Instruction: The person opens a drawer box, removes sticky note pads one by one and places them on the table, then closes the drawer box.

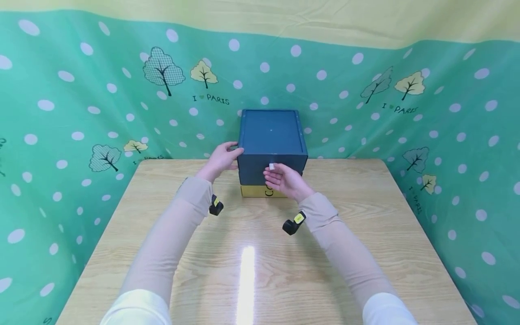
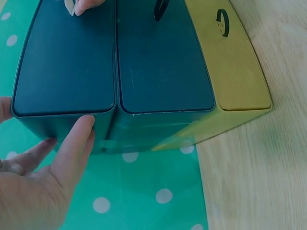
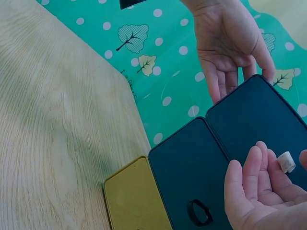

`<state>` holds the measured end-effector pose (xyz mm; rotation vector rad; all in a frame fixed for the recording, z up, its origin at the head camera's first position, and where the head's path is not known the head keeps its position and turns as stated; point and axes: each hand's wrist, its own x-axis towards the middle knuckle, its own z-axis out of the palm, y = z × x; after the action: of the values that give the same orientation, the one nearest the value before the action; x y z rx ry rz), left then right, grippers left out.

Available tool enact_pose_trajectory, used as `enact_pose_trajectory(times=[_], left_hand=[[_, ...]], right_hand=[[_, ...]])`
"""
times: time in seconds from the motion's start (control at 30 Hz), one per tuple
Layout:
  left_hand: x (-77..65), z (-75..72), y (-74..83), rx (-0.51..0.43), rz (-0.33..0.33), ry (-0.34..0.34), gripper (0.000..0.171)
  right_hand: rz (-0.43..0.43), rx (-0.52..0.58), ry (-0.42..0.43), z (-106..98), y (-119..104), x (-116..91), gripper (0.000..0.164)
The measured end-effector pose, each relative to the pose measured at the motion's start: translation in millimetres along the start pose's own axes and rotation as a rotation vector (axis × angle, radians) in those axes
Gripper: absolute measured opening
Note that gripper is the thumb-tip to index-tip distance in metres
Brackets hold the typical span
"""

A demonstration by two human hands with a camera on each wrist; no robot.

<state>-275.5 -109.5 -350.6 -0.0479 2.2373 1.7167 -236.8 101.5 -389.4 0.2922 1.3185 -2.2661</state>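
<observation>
A drawer box (image 1: 271, 131) stands at the table's back edge, with two dark blue drawers (image 2: 165, 62) over a yellow one (image 2: 235, 62). The top drawer front (image 3: 259, 115) bears a small white pull tab (image 3: 287, 162). My right hand (image 1: 286, 180) pinches this tab between thumb and index finger, the other fingers lying loosely below. At the box's left side my left hand (image 1: 221, 159) touches the upper front corner with its thumb (image 1: 239, 152), fingers extended along the side wall. In the left wrist view, fingertips of the right hand (image 2: 88, 4) meet the tab.
Black loop handles (image 3: 199, 212) sit on the lower drawer fronts. The wooden table (image 1: 195, 271) carries a bright light reflection. A green polka-dot curtain (image 1: 260, 67) hangs right behind the box and along both sides. A black wrist camera (image 1: 293, 223) is worn on each arm.
</observation>
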Motion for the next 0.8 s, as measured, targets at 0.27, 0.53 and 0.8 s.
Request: enact_pose_trajectory(times=[0.27, 0.53, 0.8], left_hand=[[-0.6, 0.1, -0.1, -0.011, -0.006, 0.009, 0.06], [-0.9, -1.2, -1.1, -0.015, -0.009, 0.01, 0.059], [1.0, 2.8, -1.8, 0.028, 0.028, 0.012, 0.059]], right_hand=[[0.002, 0.012, 0.001, -0.2, -0.2, -0.4, 0.024], [-0.006, -0.029, -0.015, -0.3, -0.3, -1.4, 0.023], [-0.021, -0.02, -0.014, -0.8, -0.4, -1.5, 0.024]])
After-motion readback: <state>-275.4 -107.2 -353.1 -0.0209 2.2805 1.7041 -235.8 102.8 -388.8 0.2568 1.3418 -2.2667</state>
